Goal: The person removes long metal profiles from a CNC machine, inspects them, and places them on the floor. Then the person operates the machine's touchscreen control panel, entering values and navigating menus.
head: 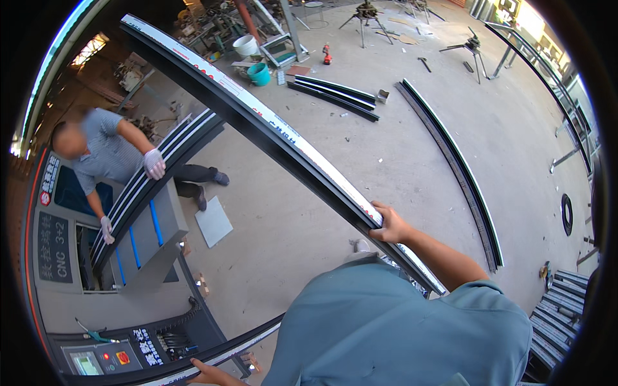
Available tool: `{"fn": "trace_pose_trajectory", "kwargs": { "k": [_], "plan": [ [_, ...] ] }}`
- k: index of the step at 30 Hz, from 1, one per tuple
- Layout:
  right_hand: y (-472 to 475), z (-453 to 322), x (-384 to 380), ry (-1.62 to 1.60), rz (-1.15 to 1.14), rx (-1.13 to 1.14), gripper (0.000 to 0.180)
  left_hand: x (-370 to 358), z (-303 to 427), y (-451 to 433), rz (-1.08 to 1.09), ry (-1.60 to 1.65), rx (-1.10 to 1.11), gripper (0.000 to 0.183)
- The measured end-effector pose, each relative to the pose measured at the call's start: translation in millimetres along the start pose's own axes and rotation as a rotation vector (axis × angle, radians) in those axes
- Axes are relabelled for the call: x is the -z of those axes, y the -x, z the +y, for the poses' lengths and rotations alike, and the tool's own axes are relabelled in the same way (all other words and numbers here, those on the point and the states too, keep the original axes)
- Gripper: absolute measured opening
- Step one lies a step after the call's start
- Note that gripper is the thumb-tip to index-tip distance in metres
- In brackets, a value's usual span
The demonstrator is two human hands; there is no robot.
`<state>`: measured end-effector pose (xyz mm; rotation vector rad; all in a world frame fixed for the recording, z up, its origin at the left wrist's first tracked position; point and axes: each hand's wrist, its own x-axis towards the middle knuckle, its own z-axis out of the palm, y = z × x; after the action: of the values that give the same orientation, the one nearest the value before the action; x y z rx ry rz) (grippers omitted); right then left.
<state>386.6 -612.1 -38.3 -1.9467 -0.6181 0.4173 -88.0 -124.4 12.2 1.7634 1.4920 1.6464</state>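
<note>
My right hand (392, 224) grips a long black aluminium profile (289, 161) near its lower end. The profile slants away to the upper left and carries a white printed protective film on one side. At the bottom edge of the picture, my left hand (210, 374) is closed on a second dark profile (248, 339) with a white film strip. That one passes in front of the machine's control panel (96, 357), and its ends are out of sight or hidden by my shirt.
At left, a co-worker (108, 144) in white gloves holds several profiles (145, 186) on the roller table of a CNC machine (53, 299). More profiles lie on the floor, one long bar (454, 173) at right. Beyond are a teal bucket (259, 75), a cordless drill (327, 54) and metal stands (364, 14).
</note>
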Motion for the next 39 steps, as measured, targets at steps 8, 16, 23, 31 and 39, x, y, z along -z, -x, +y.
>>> {"fn": "trace_pose_trajectory", "kwargs": {
  "k": [8, 16, 23, 31, 39],
  "plan": [
    [-9.8, 86.6, 74.0, 0.043, 0.123, -0.185, 0.053, -37.9, -11.4, 2.0, -0.049, -0.329, 0.009, 0.087],
    [-25.9, 157.8, 97.0, 0.169, 0.101, -0.374, 0.065, -56.4, -12.9, -13.1, -0.043, -0.32, -0.16, 0.093],
    [-41.6, 211.0, 67.9, 0.271, 0.054, -0.486, 0.085, -73.2, -29.4, -29.1, -0.033, -0.516, -0.331, 0.091],
    [-49.1, 226.4, 31.0, 0.298, -0.061, -0.681, 0.077, -63.8, -85.9, -82.6, -0.015, -0.554, -0.144, 0.103],
    [-92.8, 276.4, 10.2, 0.317, -0.175, -0.765, 0.06, -62.1, -90.1, -88.7, -0.039, -0.498, -0.048, 0.082]
  ]
}}
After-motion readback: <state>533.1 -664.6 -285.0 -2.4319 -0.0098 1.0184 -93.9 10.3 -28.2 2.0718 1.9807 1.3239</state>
